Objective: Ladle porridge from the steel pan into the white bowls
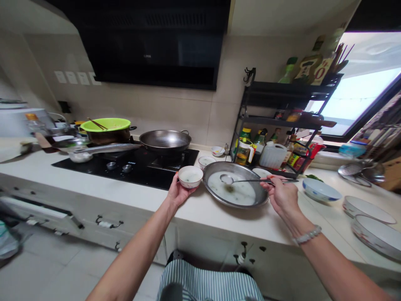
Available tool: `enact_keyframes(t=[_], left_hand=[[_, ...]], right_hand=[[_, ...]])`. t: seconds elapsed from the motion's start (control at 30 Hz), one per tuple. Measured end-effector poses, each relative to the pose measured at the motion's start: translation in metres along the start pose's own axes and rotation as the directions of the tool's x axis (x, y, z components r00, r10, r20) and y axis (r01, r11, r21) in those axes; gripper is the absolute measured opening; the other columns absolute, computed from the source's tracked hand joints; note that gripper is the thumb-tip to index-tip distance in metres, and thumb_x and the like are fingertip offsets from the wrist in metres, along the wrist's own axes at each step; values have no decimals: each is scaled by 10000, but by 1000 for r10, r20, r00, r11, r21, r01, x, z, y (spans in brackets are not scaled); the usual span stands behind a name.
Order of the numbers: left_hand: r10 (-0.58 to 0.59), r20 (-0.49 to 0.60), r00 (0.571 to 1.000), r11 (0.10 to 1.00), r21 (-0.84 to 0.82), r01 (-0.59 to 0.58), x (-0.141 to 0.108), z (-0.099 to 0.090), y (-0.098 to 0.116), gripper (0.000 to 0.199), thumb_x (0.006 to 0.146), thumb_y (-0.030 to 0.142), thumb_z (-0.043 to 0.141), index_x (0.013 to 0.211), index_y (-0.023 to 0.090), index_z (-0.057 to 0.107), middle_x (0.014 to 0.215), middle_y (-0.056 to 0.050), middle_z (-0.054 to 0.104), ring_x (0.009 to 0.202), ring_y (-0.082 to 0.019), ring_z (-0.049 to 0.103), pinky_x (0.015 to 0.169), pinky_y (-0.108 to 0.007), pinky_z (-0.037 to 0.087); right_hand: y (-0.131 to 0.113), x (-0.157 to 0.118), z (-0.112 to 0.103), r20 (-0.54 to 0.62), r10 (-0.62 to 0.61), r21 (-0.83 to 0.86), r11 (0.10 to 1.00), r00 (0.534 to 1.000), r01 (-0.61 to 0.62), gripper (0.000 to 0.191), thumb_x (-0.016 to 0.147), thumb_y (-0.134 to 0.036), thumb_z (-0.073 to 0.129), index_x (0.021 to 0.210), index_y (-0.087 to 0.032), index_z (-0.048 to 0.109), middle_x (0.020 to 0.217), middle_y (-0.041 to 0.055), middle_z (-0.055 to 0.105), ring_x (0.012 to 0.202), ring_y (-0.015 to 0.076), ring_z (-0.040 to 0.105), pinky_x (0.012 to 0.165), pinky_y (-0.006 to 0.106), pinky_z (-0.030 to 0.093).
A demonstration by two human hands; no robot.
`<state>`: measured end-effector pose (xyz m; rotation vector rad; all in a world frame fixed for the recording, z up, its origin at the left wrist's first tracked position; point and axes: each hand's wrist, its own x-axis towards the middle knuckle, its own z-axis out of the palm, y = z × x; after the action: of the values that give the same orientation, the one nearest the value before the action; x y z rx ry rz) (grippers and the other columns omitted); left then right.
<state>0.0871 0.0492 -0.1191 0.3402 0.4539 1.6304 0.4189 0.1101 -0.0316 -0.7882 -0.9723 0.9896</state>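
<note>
My left hand (181,192) grips a small white bowl (190,183) from its left and lower side. Pale, milky soup with green bits fills much of that bowl. Just right of it stands a wide metal basin (209,190) of the same soup. My right hand (282,192) is closed around the handle of a metal ladle (247,181), whose head rests at the soup's surface in the basin. Behind the basin are two more small bowls, one at the back left (206,161) and one partly hidden at the back right (260,171).
A wok (165,141) and a pot topped by a green colander (106,124) sit on the black hob (140,171). A black rack (282,122) with bottles stands behind. To the right are a blue-white bowl (321,190) and larger bowls (377,234). The range hood (150,54) hangs above.
</note>
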Motion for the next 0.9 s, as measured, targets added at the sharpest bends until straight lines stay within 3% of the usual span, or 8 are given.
enact_keyframes(t=[0.17, 0.37, 0.6, 0.7, 0.8, 0.9], left_hand=[[-2, 5, 1000, 1000, 0, 2, 0, 0, 0, 598, 920, 499, 519, 1438, 210, 444, 1246, -168, 657, 1081, -331, 662, 836, -498, 581], [1, -13, 1000, 1000, 1, -1, 1, 1, 0, 577, 937, 499, 493, 1435, 210, 447, 1230, -164, 665, 1072, -334, 668, 824, -500, 584], [-10, 17, 1000, 1000, -1, 10, 1, 0, 0, 611, 934, 509, 499, 1456, 199, 427, 1240, -171, 659, 1074, -333, 665, 832, -496, 579], [-8, 7, 1000, 1000, -7, 8, 1, 0, 0, 607, 937, 509, 493, 1448, 187, 434, 1233, -174, 659, 1067, -333, 666, 823, -492, 582], [-11, 4, 1000, 1000, -11, 11, 1, 0, 0, 605, 931, 503, 508, 1442, 188, 439, 1247, -173, 652, 1081, -330, 660, 837, -498, 578], [-7, 17, 1000, 1000, -5, 7, 0, 0, -1, 602, 925, 500, 523, 1435, 189, 448, 1256, -170, 647, 1097, -333, 653, 846, -498, 575]], right_hand=[[-6, 5, 23, 35, -20, 24, 1000, 999, 19, 174, 620, -217, 744, 683, -160, 592, 635, 31, 644, 484, 133, 638, 477, 225, 583], [-9, 3, 67, 101, -17, 63, 998, 995, 10, 168, 647, -205, 727, 691, -181, 566, 656, 7, 632, 508, 129, 639, 539, 257, 600], [4, -21, 109, 272, -96, -19, 994, 957, 106, 191, 771, -378, 680, 796, -224, 570, 727, 7, 668, 472, 134, 626, 483, 280, 568], [5, -39, 114, 437, -195, -96, 961, 878, 261, 200, 864, -424, 613, 858, -225, 595, 716, 14, 673, 526, 156, 656, 510, 286, 573], [3, -53, 113, 588, -331, -74, 887, 738, 456, 203, 942, -406, 534, 925, -227, 630, 711, 18, 659, 572, 159, 662, 537, 291, 581], [-1, -60, 110, 661, -478, 44, 794, 578, 606, 172, 958, -347, 524, 965, -235, 655, 935, 75, 675, 645, 158, 664, 525, 300, 590]])
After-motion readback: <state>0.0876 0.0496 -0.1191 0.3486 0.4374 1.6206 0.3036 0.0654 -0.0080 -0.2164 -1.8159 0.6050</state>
